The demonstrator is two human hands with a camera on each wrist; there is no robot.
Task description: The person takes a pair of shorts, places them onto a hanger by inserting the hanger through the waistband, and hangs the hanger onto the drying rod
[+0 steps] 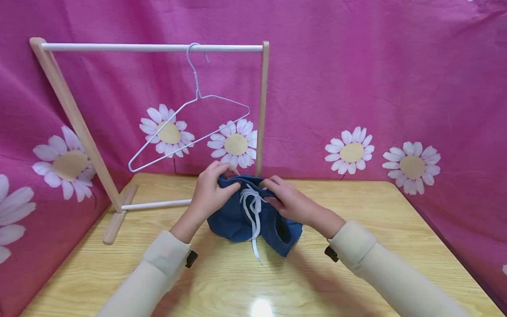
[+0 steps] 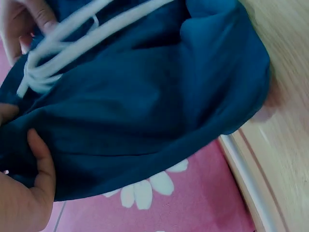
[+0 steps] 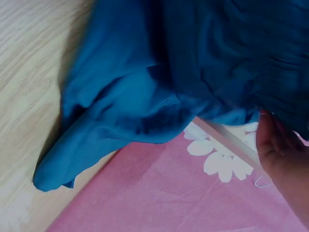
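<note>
A pair of blue shorts [image 1: 229,222] with a white drawstring [image 1: 253,207] tied in a bow is held up by its waistband over the table. My left hand [image 1: 211,187] pinches the waistband's left side, thumb in front. At the other side of the waistband, my right hand [image 1: 291,200] grips the cloth. One leg opening faces forward at the lower right. In the left wrist view the shorts [image 2: 125,106] spread between both hands, the bow near the waist. The right wrist view shows the shorts [image 3: 130,96] hanging beside the right hand [image 3: 285,154].
Behind the shorts stands a garment rack with wooden posts [image 1: 79,123] and a white top rail [image 1: 119,47]. A white wire hanger [image 1: 166,154] hangs from that rail. A pink cloth with daisies [image 1: 309,88] surrounds the wooden table [image 1: 356,246].
</note>
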